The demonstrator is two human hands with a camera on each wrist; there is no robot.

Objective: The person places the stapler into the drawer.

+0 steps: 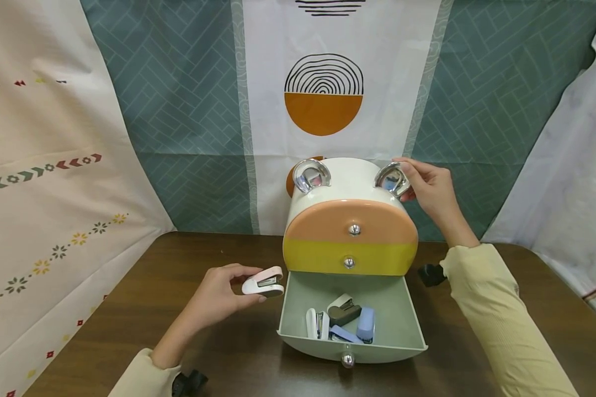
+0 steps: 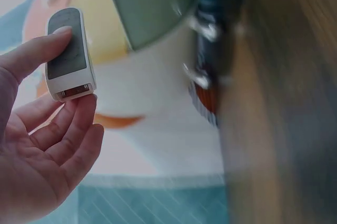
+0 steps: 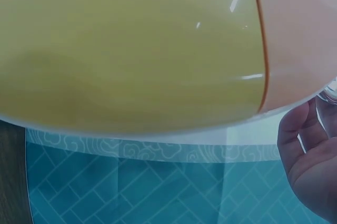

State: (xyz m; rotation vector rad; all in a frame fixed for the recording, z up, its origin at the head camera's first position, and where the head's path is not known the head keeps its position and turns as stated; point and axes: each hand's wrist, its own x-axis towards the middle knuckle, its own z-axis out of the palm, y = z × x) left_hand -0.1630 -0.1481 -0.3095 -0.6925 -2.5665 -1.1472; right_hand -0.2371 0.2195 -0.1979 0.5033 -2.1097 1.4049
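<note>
My left hand (image 1: 218,298) pinches a small white and pink mini stapler (image 1: 264,282) between thumb and fingers, just left of the pulled-out green drawer (image 1: 394,309). In the left wrist view the thumb presses on the grey underside of that stapler (image 2: 67,58). Fingers of my right hand (image 1: 433,190) grip the shiny silver ear (image 1: 392,179) at the top right of a rounded drawer box (image 1: 350,176). Inside the drawer lie several mini staplers: a white one (image 1: 318,323), a dark grey and cream one (image 1: 344,313) and blue ones (image 1: 366,324).
An orange drawer front (image 1: 318,223) and a yellow drawer front (image 1: 318,257), both closed, sit above the green drawer. A second silver ear (image 1: 312,175) stands at the box's top left. The box rests on a brown wooden table (image 1: 179,281), with a patterned curtain (image 1: 189,110) behind.
</note>
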